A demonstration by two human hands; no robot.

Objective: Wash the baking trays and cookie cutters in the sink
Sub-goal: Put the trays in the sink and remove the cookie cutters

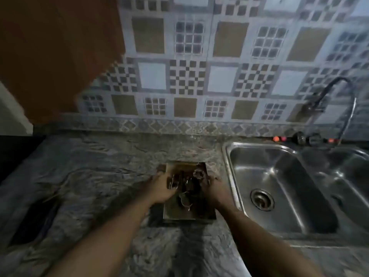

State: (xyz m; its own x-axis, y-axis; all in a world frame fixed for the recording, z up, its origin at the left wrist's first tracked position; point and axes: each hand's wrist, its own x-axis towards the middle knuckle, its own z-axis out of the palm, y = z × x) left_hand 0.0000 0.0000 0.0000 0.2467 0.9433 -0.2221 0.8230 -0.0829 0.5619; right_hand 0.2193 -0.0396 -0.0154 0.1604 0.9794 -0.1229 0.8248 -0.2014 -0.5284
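Pickup step: left hand and right hand flank rectangular metal baking tray carrying metal cookie cutters; grip too blurred, cannot tell. Next: lift level, into stainless steel sink just right of right hand.

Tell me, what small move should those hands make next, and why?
Probably lift the tray and shift it right, into the sink. The left hand and right hand hold its sides, the cookie cutters lie inside it, and it sits on the counter, outside the sink.

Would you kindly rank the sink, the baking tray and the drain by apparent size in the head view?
Largest to smallest:
1. sink
2. baking tray, partly covered, so its full extent is unsure
3. drain, clearly smallest
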